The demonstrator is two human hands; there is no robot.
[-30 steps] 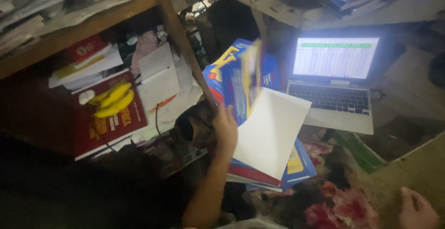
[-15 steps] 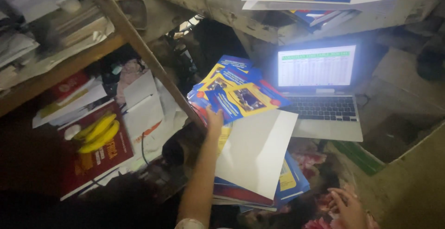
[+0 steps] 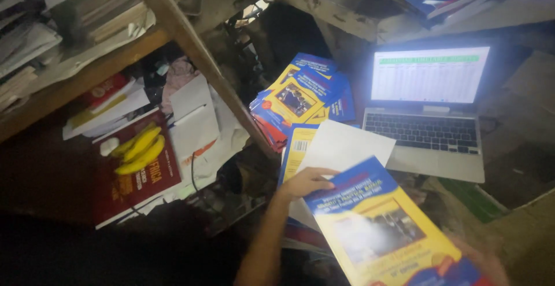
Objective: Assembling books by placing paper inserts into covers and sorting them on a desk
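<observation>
The left hand point(image 3: 306, 183) has its fingers curled over the top left corner of a blue-and-yellow paperback book point(image 3: 384, 228), thumb hidden beneath, so it is closed on that corner. The right hand point(image 3: 483, 263) shows only as a blur at the book's lower right edge near the frame's bottom; it seems to support that end, but whether it is clasped on it I cannot tell. The book is held tilted in the air, cover up, above a white sheet point(image 3: 344, 147) and a low pile of similar books point(image 3: 298, 150) on the cluttered surface. It looks thin, glossy and light, likely to bend if held by one corner alone and apt to slide on a slick cover, so the spine side or two opposite edges look like the safer places to hold it. Beyond it a fanned stack of blue-and-yellow books point(image 3: 303, 95) lies loosely and could slip. To the right an open laptop point(image 3: 428, 112) with a lit screen sits close, its front edge near the book's far corner. A slanting wooden post point(image 3: 196, 54) crosses on the left, hemming that side, with a bunch of bananas point(image 3: 139, 147) on a red book point(image 3: 141, 182) past it. Open room is scant, mostly toward the person.
</observation>
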